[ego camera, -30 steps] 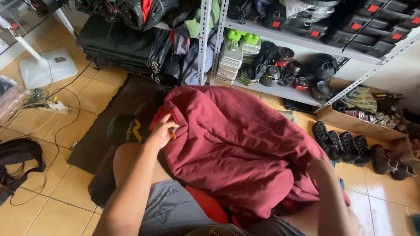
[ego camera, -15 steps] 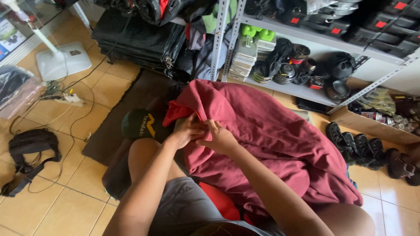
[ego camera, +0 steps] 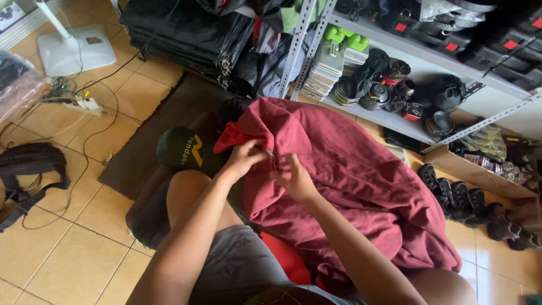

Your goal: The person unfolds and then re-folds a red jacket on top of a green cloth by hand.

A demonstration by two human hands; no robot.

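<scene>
A large maroon fabric (ego camera: 361, 175) is heaped over my lap and spills to the right. My left hand (ego camera: 244, 158) pinches its upper left edge, next to a brighter red corner of the fabric. My right hand (ego camera: 292, 175) grips the same edge just to the right, almost touching the left hand. Something small and pale shows between my fingertips; I cannot tell what it is. A dark green rolled bag with a yellow mark (ego camera: 183, 148) lies just left of my hands on a dark mat (ego camera: 164, 118).
A metal shelf rack (ego camera: 395, 51) at the back holds black bags, green items, pots and stacked tins. Shoes (ego camera: 480, 203) line the floor at right. A white fan base (ego camera: 76, 51), a power strip with cables (ego camera: 84, 104) and a black strap bag (ego camera: 28, 164) lie at left.
My right hand came up from under the fabric and joined my left hand at the fabric's upper left edge. The view shifted slightly.
</scene>
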